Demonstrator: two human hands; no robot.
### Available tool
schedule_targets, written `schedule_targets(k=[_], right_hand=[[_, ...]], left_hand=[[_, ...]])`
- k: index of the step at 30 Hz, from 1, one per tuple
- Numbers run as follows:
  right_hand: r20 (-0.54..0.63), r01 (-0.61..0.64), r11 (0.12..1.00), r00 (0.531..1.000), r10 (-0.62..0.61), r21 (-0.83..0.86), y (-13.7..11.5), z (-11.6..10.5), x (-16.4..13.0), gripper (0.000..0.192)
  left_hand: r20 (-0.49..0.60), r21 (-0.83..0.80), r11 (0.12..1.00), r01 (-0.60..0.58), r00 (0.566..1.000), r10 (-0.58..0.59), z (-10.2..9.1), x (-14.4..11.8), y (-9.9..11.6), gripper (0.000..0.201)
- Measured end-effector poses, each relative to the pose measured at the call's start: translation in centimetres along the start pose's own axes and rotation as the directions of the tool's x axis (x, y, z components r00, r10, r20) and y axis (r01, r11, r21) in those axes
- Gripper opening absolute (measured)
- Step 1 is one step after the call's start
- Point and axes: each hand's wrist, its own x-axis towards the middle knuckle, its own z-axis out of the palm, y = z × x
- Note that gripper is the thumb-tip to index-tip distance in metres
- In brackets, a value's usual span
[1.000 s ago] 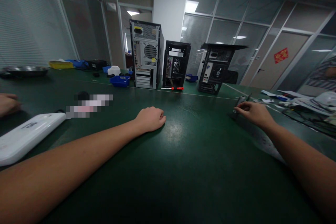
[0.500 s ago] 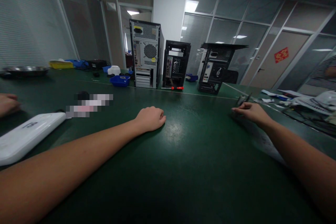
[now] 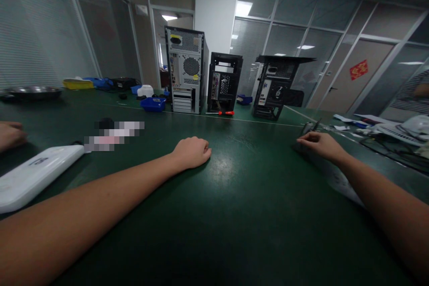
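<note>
My left hand (image 3: 192, 152) rests on the green table (image 3: 228, 223) with its fingers curled in; nothing shows in it. Farther right, my right hand (image 3: 320, 145) has thumb and fingers pinched together just above the tabletop. Right behind those fingertips stands a small grey metal piece (image 3: 306, 128) with a thin upright part. Whether the pinch holds this piece or something smaller is hidden. Beyond the hands, a red-handled screwdriver (image 3: 229, 113) lies at the foot of a black computer case (image 3: 225, 82).
A tall computer tower (image 3: 187, 69) and another black case (image 3: 275, 89) flank the middle one. Blue bins (image 3: 153, 103) sit at the back. On the left lie a white device (image 3: 36, 172) and another person's hand (image 3: 11, 134). Papers and cables (image 3: 389, 152) lie right.
</note>
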Motion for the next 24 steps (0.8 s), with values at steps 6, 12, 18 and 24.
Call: schedule_targets(k=[6, 12, 18, 24], right_hand=[[0.226, 0.049, 0.997, 0.972, -0.06, 0.054, 1.5, -0.1, -0.1, 0.051], [0.205, 0.268, 0.962, 0.946, -0.252, -0.056, 1.2, 1.5, 0.1, 0.05], [0.204, 0.485, 0.871, 0.862, -0.463, -0.072, -8.2, 4.2, -2.4, 0.043], [0.304, 0.678, 0.734, 0.691, -0.656, 0.044, -17.9, 6.6, -7.9, 0.043]], left_hand=[[0.007, -0.001, 1.0, 0.005, 1.0, -0.005, 0.1, 0.0, -0.1, 0.04], [0.018, -0.004, 1.0, 0.007, 1.0, -0.007, -0.1, -0.1, 0.0, 0.043], [-0.026, -0.035, 0.999, -0.035, 0.999, 0.034, -0.8, -0.5, 1.0, 0.045], [-0.087, -0.109, 0.985, -0.132, 0.989, 0.123, -1.4, -1.8, 3.7, 0.051]])
